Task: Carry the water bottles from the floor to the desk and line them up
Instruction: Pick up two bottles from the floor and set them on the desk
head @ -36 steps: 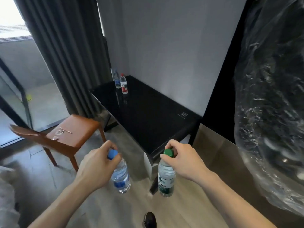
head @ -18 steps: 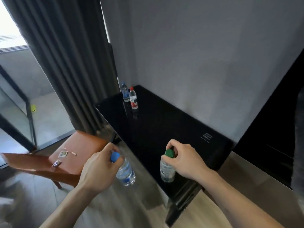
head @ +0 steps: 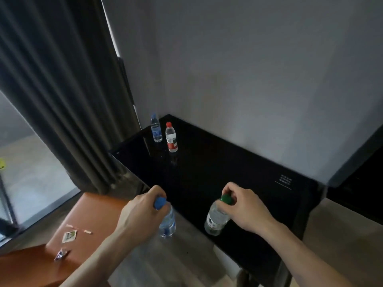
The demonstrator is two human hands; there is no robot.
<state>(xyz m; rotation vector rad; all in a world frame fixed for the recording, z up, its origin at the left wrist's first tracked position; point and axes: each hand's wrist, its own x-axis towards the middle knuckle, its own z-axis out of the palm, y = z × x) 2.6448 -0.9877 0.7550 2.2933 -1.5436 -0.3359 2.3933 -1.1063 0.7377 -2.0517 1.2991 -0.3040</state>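
A brown leather-topped wooden chair (head: 95, 222) stands at lower left on the wood-grain floor (head: 178, 264). On its seat lie a small printed paper packet (head: 69, 236), a crumpled silvery wrapper (head: 61, 254) and two thin pale sticks (head: 79, 228). A dark grey pleated curtain (head: 62, 90) hangs beside the plain grey wall (head: 248, 69).

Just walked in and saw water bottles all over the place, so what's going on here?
A person is carrying two bottles to the black desk. The left hand grips a blue-capped bottle by its top, off the desk's near edge. The right hand holds a green-capped bottle by its cap over the desk. Two more bottles, a blue-labelled one and a red-capped one, stand at the far corner.
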